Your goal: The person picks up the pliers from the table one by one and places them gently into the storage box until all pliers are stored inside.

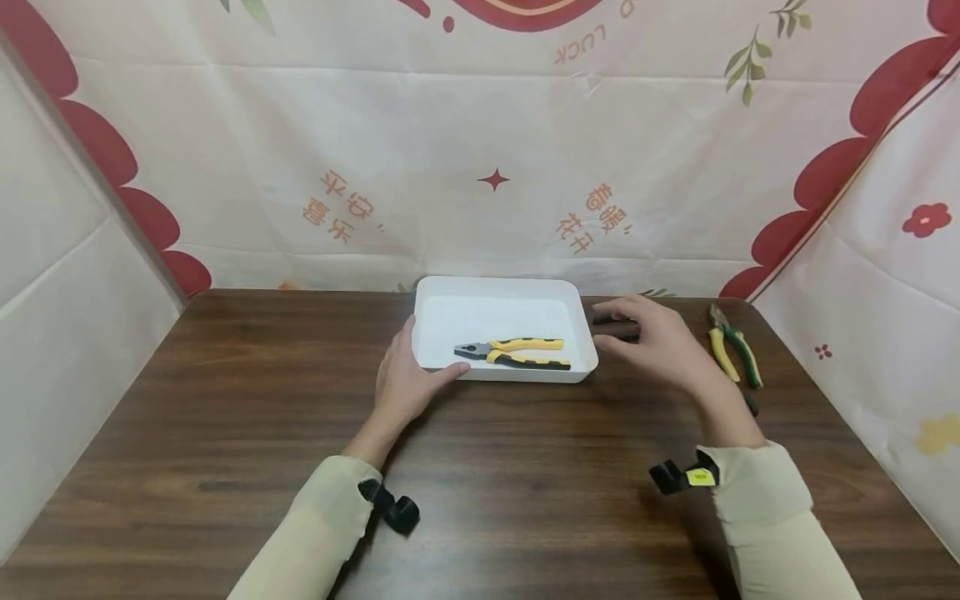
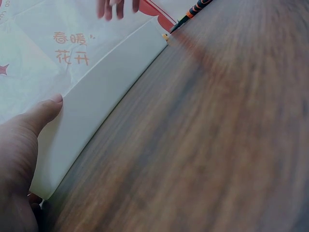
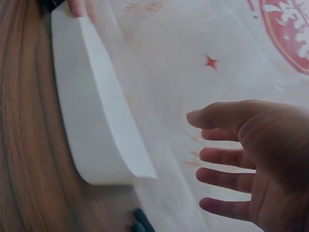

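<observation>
A white rectangular tray stands at the back middle of the table. Inside it, near the front wall, lie combination pliers with yellow and black handles. My left hand grips the tray's front left corner, thumb over the front rim and fingers along the left side. Just off the tray's right end hovers my right hand, its fingers spread apart and holding nothing, as the right wrist view also shows. Dark handles of a tool lie below that hand, the rest of the tool hidden behind it in the head view.
Pliers with green and yellow handles lie near the table's right edge. Another dark handle end shows beside my right wrist. A printed cloth hangs behind the wooden table and along both sides.
</observation>
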Demonstrator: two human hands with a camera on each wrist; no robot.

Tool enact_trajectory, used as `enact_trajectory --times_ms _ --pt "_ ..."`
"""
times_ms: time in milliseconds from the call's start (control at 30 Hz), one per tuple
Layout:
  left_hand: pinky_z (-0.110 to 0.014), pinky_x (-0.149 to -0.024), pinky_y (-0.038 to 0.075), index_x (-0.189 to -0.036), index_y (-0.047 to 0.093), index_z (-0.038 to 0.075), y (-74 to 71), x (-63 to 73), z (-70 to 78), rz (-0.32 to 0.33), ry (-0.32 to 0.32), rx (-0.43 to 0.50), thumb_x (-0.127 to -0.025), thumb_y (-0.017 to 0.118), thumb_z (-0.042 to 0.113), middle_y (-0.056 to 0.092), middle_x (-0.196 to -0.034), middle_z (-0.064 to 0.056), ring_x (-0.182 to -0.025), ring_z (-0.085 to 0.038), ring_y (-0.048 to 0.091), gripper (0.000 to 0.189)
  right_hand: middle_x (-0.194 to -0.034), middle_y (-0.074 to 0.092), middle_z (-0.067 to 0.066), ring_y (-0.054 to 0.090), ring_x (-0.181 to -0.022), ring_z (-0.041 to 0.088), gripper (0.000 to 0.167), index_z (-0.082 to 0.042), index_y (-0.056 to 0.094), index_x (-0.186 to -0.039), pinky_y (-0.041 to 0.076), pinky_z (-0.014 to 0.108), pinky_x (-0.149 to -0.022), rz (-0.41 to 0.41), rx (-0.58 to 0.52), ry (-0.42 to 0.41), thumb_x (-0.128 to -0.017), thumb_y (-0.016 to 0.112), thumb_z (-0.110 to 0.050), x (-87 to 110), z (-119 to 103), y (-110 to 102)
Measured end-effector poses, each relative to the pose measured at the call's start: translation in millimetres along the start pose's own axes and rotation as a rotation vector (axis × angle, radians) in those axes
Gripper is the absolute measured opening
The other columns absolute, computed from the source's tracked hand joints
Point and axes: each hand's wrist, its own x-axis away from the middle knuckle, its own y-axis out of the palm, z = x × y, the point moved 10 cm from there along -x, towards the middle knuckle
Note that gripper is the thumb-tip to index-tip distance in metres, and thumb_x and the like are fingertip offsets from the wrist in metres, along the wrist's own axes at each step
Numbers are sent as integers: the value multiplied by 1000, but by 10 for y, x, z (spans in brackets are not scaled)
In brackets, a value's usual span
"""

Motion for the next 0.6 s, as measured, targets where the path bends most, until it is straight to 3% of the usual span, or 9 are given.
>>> enact_trajectory --times_ms 167,333,600 --pt "-57 -120 32 -162 21 14 -26 -25 18 -3 -2 0 -73 83 59 35 -163 -11 -148 -34 37 117 -133 62 17 61 -116 36 56 -9 60 -138 50 56 -90 56 12 64 -89 78 -31 210 189 -238" --pt "-58 -119 32 -162 21 15 -62 -6 -21 -2 -8 -4 -73 83 60 35 -163 -11 -148 -34 37 118 -143 55 21 57 -123 40 68 -10 52 -146 49 65 -96 40 -28 138 -90 76 -39 316 354 -362" --pt "-56 -120 32 -162 20 15 16 -9 -23 -15 -7 6 -73 82 60 34 -164 -12 -150 -33 36 118 -143 51 26 53 -123 45 75 -7 43 -152 44 67 -91 20 15 202 -93 71 -44 439 653 -579"
